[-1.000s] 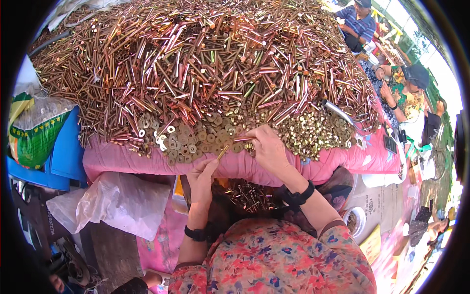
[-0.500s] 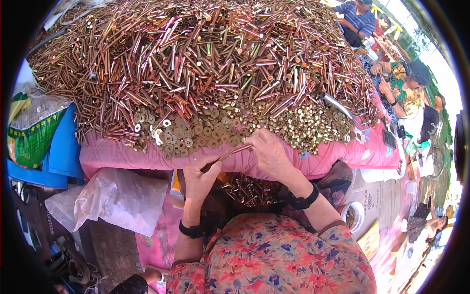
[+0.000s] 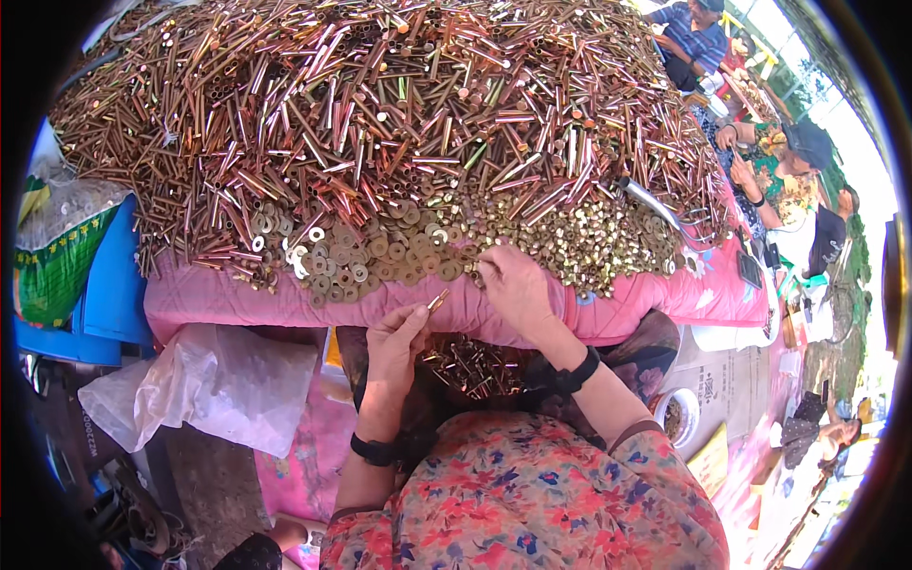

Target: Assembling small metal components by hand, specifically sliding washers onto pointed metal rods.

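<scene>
My left hand (image 3: 394, 342) is closed round a slim copper-coloured metal anchor bolt (image 3: 438, 301), whose end sticks out past the thumb and forefinger, above the front edge of the pink quilted cover. To its right, my right hand (image 3: 521, 293) reaches over the edge of the cover with its fingers pinched together. Its fingertips are beside the flat metal washers (image 3: 380, 256) and the small brass-coloured nuts (image 3: 560, 242). Whatever is between them, if anything, is hidden. Behind these lies a big heap of copper-coloured metal tubes and rods (image 3: 380, 123).
The pink quilted cover (image 3: 237, 299) hangs over the front edge. Below it, more metal pieces (image 3: 475, 366) lie between my knees. A plastic bag (image 3: 209, 389) and a blue bin (image 3: 109, 275) are at left; a white bucket (image 3: 676, 418) stands at right. Other people sit at far right.
My hands have moved apart. The right hand has let go of the anchor bolt and shifted to the edge of the washers and nuts; the left keeps the bolt, now tilted up more.
</scene>
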`<state>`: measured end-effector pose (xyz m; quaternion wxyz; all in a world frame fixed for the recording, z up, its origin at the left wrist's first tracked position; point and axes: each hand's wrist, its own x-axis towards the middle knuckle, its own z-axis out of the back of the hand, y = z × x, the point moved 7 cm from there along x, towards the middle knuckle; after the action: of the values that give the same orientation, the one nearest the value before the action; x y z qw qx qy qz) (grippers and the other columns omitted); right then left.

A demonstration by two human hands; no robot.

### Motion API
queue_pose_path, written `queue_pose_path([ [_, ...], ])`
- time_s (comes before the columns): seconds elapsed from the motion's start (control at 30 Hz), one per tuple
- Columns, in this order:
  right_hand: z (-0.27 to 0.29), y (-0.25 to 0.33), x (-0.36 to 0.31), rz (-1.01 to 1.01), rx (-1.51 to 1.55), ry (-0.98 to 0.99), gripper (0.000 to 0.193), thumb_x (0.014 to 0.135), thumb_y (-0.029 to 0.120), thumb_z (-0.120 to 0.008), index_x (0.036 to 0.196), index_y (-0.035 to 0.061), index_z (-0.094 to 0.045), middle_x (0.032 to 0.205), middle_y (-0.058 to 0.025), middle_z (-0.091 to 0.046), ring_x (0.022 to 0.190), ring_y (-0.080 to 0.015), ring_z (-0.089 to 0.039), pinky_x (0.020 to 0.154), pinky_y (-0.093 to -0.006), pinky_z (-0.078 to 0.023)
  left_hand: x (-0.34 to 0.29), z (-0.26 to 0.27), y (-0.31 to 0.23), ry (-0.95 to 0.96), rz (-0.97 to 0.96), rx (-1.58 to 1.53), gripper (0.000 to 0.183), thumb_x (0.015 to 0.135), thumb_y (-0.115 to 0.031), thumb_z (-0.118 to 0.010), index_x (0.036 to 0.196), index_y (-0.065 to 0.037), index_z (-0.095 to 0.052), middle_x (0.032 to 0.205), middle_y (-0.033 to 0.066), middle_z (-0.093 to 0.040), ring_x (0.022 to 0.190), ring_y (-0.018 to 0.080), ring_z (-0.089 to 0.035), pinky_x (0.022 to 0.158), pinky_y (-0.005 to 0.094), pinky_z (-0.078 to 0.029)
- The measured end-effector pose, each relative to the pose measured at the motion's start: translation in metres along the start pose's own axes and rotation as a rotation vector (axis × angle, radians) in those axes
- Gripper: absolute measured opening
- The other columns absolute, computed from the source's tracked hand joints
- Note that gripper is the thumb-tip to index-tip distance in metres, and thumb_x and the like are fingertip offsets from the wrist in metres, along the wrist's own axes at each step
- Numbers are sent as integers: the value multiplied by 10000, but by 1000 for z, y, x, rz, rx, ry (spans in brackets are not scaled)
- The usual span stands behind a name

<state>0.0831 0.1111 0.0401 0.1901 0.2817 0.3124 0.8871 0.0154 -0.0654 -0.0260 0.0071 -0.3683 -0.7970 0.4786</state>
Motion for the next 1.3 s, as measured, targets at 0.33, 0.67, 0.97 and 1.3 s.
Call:
queue_pose_path([
  [0.33, -8, -31, 17, 62, -373, 4, 145, 756, 130, -626, 855, 35, -577, 834, -139, -568, 831, -339, -566, 728, -421, -467, 4, -6, -13, -29, -73, 9, 86, 809, -108, -666, 825, -31, -633, 624, -30, -534, 482, 14, -374, 442, 173, -239],
  [0.67, 0, -23, 12, 77, -372, -5, 150, 755, 156, -607, 834, 43, -547, 829, -137, -566, 831, -329, -565, 719, -421, -471, 3, 0, -11, -47, -45, -6, 78, 806, -103, -671, 827, -35, -639, 610, -34, -529, 449, 12, -356, 419, 174, -227],
  [0.97, 3, -16, 12, 5, -158, 23, 135, 777, 99, -582, 875, 7, -574, 787, -106, -607, 709, -226, -606, 620, -359, -486, 4, -14, -13, -35, -29, 9, 79, 801, -89, -671, 821, -22, -636, 588, -40, -503, 423, 14, -328, 408, 178, -218],
  [1.3, 3, -2, -20, -429, 990, 219, 174, 920, 113, -532, 1004, -21, -606, 938, -79, -643, 746, -107, -603, 691, -247, -513, -1, -29, -12, 20, 15, -7, 86, 791, -87, -678, 797, -18, -627, 588, -53, -491, 425, 6, -323, 401, 182, -210],
])
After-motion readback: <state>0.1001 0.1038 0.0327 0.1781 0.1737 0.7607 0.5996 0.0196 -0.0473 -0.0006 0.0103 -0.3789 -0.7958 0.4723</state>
